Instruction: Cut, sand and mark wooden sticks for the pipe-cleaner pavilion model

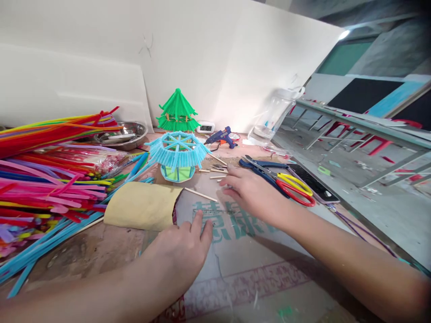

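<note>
A clear ruler [218, 211] lies flat on the table. My left hand [183, 246] rests at its left end, index finger and thumb stretched out and apart, the index fingertip pressing on or close to it. My right hand [247, 190] reaches over the ruler's far side, fingers slightly bent and apart, its fingertips beside short wooden sticks [219, 169]; nothing shows in its grip. One longer wooden stick [201, 194] lies between the hands, by a beige paper-like roll [143, 205]. Behind stands a light-blue pipe-cleaner roof frame [179, 150] on a pale green base.
Bundles of coloured pipe cleaners [43, 188] fill the left, near a metal bowl [123, 134]. A green pipe-cleaner roof [178, 110], small clock [205, 127], blue glue gun [222, 137] and plastic jug [273, 116] stand behind. Scissors [294, 187], blue-handled pliers [261, 168] and a phone [313, 181] lie right.
</note>
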A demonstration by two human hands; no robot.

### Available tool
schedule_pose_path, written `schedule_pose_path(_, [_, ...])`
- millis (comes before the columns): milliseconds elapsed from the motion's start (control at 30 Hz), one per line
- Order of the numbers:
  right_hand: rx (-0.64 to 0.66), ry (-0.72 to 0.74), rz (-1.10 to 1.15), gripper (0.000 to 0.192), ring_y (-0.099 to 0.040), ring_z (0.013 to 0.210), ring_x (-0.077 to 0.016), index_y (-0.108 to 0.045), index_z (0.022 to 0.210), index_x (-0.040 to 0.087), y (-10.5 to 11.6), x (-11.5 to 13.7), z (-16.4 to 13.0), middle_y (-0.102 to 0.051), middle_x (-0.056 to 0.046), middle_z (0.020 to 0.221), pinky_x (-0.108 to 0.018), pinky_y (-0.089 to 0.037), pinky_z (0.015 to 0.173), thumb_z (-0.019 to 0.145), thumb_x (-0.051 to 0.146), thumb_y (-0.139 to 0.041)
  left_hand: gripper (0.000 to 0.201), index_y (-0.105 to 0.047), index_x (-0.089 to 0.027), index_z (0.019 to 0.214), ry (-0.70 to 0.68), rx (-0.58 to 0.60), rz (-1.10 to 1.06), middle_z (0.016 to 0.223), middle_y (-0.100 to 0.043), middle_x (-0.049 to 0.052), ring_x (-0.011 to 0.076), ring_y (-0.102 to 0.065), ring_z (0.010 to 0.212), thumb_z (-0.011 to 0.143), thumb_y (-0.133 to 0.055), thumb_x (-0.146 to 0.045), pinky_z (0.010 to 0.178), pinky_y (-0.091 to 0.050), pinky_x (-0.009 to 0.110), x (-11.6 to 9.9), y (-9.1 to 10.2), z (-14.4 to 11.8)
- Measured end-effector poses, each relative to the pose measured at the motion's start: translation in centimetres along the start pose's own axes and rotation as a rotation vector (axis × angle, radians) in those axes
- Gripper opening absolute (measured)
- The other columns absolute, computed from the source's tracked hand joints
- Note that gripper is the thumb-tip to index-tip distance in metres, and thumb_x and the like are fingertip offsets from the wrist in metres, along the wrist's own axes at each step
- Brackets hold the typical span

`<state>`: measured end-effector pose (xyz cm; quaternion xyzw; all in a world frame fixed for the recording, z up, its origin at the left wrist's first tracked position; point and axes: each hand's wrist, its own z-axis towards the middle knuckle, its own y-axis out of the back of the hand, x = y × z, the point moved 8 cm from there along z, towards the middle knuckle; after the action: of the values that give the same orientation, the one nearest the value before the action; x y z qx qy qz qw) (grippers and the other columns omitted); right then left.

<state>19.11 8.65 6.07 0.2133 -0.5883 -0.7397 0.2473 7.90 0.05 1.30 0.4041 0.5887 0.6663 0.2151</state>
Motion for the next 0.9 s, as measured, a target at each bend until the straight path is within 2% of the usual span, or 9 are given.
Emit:
schedule_pose_path(100, [0.066, -0.133, -0.134, 0.011, -0.063, 0.093, -0.0257, -0.069, 0.098, 0.018, -0.3, -3.6, -1.7, -0.067, -0.010, 0.098, -0.034, -0.046, 0.078, 0.088, 0.017, -0.063, 0.059, -0.053, -0.010, 0.139, 0.002, -0.010, -0.005, 0.136, -0.056, 0.027, 0.0282, -0.075, 0.086, 0.081, -0.047, 0.001, 0.052, -0.061, 0.031, 0.1, 0.0, -0.1])
schedule_pose_path(200, [0.175, -0.233, -0.054, 0.011, -0.065, 0.079, -0.0203, -0.069, 0.088, 0.022, -1.6, -6.8, -3.4, -0.068, -0.004, 0.090, -0.029, -0.043, 0.067, 0.088, 0.017, -0.060, 0.058, -0.053, -0.009, 0.139, -0.004, 0.006, -0.011, 0.137, -0.055, 0.028, 0.0274, -0.075, 0.084, 0.081, -0.047, 0.001, 0.052, -0.061, 0.031, 0.0, -0.1, -0.1])
schedule_pose_path(267, [0.154, -0.245, 0.022, 0.017, -0.064, 0.076, -0.0174, -0.068, 0.085, 0.022, -1.8, -7.4, -3.5, -0.068, -0.002, 0.089, -0.027, -0.042, 0.065, 0.091, 0.015, -0.053, 0.058, -0.053, -0.009, 0.138, 0.000, 0.019, -0.012, 0.137, -0.054, 0.028, 0.0271, -0.075, 0.085, 0.082, -0.047, 0.001, 0.052, -0.061, 0.030, 0.0, -0.1, 0.0])
schedule_pose_path(400, [-0.027, -0.164, 0.015, 0.016, -0.063, 0.081, -0.0183, -0.067, 0.089, 0.019, -0.7, -6.0, -1.0, -0.068, -0.005, 0.093, -0.028, -0.042, 0.069, 0.091, 0.014, -0.052, 0.056, -0.053, -0.009, 0.139, 0.005, 0.025, -0.005, 0.138, -0.054, 0.027, 0.0269, -0.075, 0.083, 0.084, -0.048, -0.001, 0.051, -0.061, 0.031, 0.0, 0.1, 0.1])
schedule_pose_path(467, [-0.065, -0.144, -0.039, 0.016, -0.063, 0.084, -0.0201, -0.067, 0.091, 0.018, -0.2, -5.2, 0.7, -0.069, -0.007, 0.094, -0.029, -0.042, 0.071, 0.092, 0.013, -0.052, 0.056, -0.053, -0.010, 0.139, 0.004, 0.029, -0.002, 0.138, -0.054, 0.027, 0.0265, -0.075, 0.083, 0.083, -0.048, -0.001, 0.051, -0.061, 0.030, 0.0, 0.0, 0.1])
schedule_pose_path(567, [-0.087, -0.134, -0.074, 0.015, -0.063, 0.090, -0.0228, -0.068, 0.097, 0.015, -0.1, -3.8, 2.6, -0.069, -0.010, 0.097, -0.031, -0.043, 0.076, 0.095, 0.018, -0.053, 0.056, -0.053, -0.010, 0.139, 0.002, 0.023, -0.002, 0.137, -0.055, 0.027, 0.0268, -0.075, 0.083, 0.084, -0.047, -0.002, 0.051, -0.061, 0.030, 0.0, -0.1, 0.1])
schedule_pose_path(733, [-0.016, 0.003, 0.148, 0.017, -0.062, 0.084, -0.0200, -0.068, 0.097, 0.017, -2.1, 1.3, 3.6, -0.068, -0.006, 0.090, -0.029, -0.044, 0.073, 0.091, 0.033, -0.064, 0.051, -0.052, -0.008, 0.139, -0.010, 0.028, -0.018, 0.136, -0.055, 0.030, 0.0276, -0.075, 0.082, 0.089, -0.043, -0.007, 0.052, -0.060, 0.031, 0.2, -0.1, 0.3])
schedule_pose_path(800, [-0.010, 0.035, 0.229, 0.013, -0.061, 0.085, -0.0189, -0.068, 0.097, 0.016, -2.9, 2.7, 3.6, -0.067, -0.006, 0.090, -0.028, -0.045, 0.073, 0.091, 0.027, -0.065, 0.052, -0.051, -0.008, 0.140, 0.003, 0.067, -0.039, 0.138, -0.053, 0.029, 0.0272, -0.075, 0.083, 0.089, -0.043, -0.007, 0.053, -0.060, 0.031, 0.3, -0.2, 0.4])
schedule_pose_path(900, [-0.034, 0.052, 0.286, 0.009, -0.060, 0.084, -0.0177, -0.067, 0.091, 0.015, -3.3, 3.3, 3.1, -0.066, -0.007, 0.089, -0.028, -0.046, 0.075, 0.093, 0.013, -0.059, 0.056, -0.048, -0.011, 0.143, 0.051, 0.166, -0.076, 0.144, -0.047, 0.029, 0.0249, -0.074, 0.076, 0.087, -0.047, -0.007, 0.050, -0.058, 0.029, 0.3, -0.9, 0.2])
